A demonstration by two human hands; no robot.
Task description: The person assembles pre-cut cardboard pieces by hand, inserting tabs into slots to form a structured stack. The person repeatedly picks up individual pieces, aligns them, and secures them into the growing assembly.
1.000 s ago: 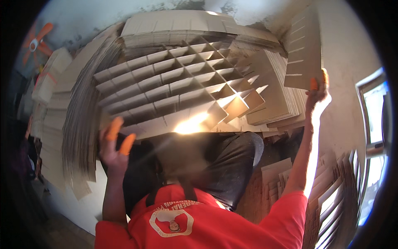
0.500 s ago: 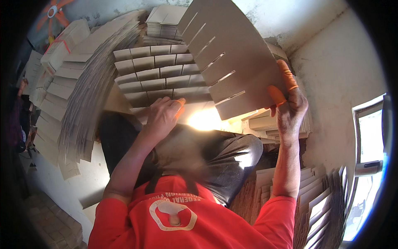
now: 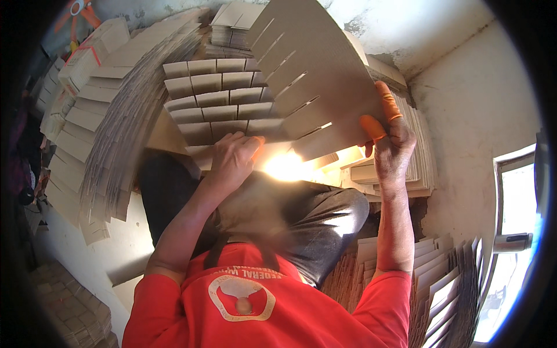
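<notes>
My right hand [image 3: 393, 136], with orange finger covers on two fingers, grips the right edge of a large slotted cardboard sheet [image 3: 325, 75]. Slots are cut along the sheet's lower-left side, which overlaps the right part of a cardboard divider grid [image 3: 217, 97]. The grid stands in front of my lap, made of crossed strips in several rows. At its near edge, the fingers of my left hand [image 3: 233, 159] are curled over the closest strip [image 3: 200, 155]; an orange cover shows on one finger. Whether the sheet's slots engage the strips is hard to tell.
A long curved row of stacked cardboard sheets [image 3: 130, 116] runs along the left, beside a white box [image 3: 81, 69]. More stacks stand behind the grid [image 3: 235, 29], at right [image 3: 420, 145] and at lower right [image 3: 441, 284]. Bright light glares near my knees.
My right hand and the slotted sheet have moved slightly left, over more of the grid. My left hand stays nearly in place at the grid's near edge.
</notes>
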